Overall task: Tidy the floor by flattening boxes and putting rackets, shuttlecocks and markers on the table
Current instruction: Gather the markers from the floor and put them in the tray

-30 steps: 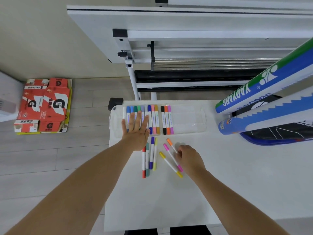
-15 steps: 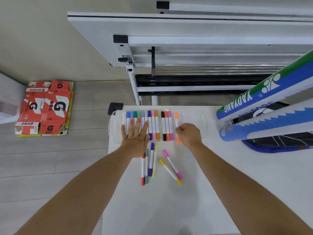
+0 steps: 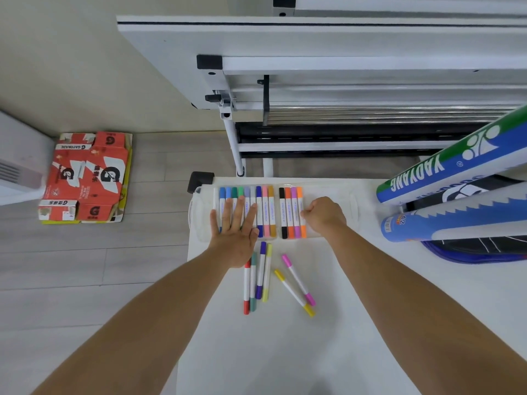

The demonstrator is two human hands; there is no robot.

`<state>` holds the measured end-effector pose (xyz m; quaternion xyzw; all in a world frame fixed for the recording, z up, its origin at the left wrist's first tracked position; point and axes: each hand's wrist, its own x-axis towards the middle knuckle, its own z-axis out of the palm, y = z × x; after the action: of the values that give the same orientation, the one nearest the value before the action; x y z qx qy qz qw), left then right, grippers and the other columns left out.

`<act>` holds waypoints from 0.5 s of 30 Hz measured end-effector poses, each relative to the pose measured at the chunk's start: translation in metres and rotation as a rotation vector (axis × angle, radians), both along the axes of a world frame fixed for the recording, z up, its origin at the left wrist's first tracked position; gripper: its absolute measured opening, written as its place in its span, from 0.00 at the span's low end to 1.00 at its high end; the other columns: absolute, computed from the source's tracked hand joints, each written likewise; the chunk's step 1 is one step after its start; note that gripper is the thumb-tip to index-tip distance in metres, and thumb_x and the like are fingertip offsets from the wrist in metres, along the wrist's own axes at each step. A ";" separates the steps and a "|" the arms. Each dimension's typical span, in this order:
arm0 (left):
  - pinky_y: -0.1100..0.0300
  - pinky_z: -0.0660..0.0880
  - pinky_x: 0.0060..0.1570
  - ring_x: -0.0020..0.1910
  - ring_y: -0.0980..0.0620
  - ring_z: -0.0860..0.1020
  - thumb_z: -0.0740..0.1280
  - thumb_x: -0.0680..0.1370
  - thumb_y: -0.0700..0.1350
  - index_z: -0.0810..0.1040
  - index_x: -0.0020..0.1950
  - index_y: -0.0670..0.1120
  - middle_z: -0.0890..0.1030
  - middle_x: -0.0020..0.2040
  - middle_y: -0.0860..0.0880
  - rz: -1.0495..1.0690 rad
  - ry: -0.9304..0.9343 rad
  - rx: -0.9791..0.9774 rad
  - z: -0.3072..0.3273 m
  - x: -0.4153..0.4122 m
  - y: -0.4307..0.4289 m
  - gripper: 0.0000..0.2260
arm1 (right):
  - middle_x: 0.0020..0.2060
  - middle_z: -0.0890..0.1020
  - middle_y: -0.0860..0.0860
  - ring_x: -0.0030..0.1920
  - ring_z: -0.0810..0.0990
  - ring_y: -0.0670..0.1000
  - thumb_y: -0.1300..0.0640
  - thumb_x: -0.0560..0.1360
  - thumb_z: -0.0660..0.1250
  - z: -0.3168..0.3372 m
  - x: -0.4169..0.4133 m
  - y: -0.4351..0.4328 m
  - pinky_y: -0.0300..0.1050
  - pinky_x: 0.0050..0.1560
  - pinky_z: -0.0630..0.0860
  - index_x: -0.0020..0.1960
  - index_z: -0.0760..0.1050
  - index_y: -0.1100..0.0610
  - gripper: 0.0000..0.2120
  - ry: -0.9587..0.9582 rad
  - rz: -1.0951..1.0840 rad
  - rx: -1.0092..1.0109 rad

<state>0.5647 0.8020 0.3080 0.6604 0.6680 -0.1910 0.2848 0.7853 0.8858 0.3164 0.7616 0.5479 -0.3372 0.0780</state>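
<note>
A clear marker case (image 3: 336,192) lies at the far edge of the white table (image 3: 285,352), holding two rows of coloured markers. My left hand (image 3: 235,226) rests flat, fingers spread, on the left row. My right hand (image 3: 323,216) is curled, its fingers against the orange marker (image 3: 299,201) that lies last in the right row. Several loose markers (image 3: 256,277) lie side by side below the case, with a pink marker (image 3: 298,279) and a yellow marker (image 3: 293,293) to their right.
Two shuttlecock tubes (image 3: 456,163) (image 3: 456,220) and a racket bag (image 3: 470,249) lie at the table's right. Flattened red boxes (image 3: 85,178) sit on the wood floor at left. A white frame stand (image 3: 236,143) rises behind the table.
My right hand picked an orange marker from the loose ones, carried it up to the case and laid it beside the purple one. My left hand stayed flat on the left row.
</note>
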 end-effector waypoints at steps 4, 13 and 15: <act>0.35 0.31 0.72 0.71 0.43 0.20 0.39 0.84 0.59 0.19 0.72 0.56 0.17 0.71 0.49 0.001 0.003 -0.006 0.001 0.000 0.000 0.29 | 0.41 0.81 0.52 0.43 0.80 0.54 0.46 0.76 0.68 0.009 -0.004 -0.003 0.47 0.43 0.78 0.45 0.77 0.55 0.12 -0.093 0.071 0.043; 0.34 0.32 0.72 0.70 0.43 0.20 0.39 0.84 0.59 0.20 0.73 0.56 0.17 0.71 0.49 0.027 -0.011 -0.027 0.005 0.000 0.001 0.29 | 0.38 0.77 0.46 0.38 0.77 0.45 0.45 0.78 0.63 0.041 0.000 -0.105 0.38 0.39 0.74 0.45 0.74 0.52 0.11 0.142 0.436 0.097; 0.34 0.32 0.72 0.70 0.43 0.20 0.39 0.84 0.59 0.20 0.73 0.56 0.17 0.71 0.49 0.025 -0.013 -0.028 0.005 0.000 0.001 0.29 | 0.40 0.77 0.47 0.39 0.78 0.49 0.46 0.78 0.64 0.035 0.004 -0.125 0.40 0.38 0.74 0.44 0.72 0.52 0.10 0.085 0.485 0.050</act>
<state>0.5647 0.8030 0.3131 0.6491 0.6718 -0.1924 0.3006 0.7893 0.7605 0.3516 0.5946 0.7257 -0.3267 0.1145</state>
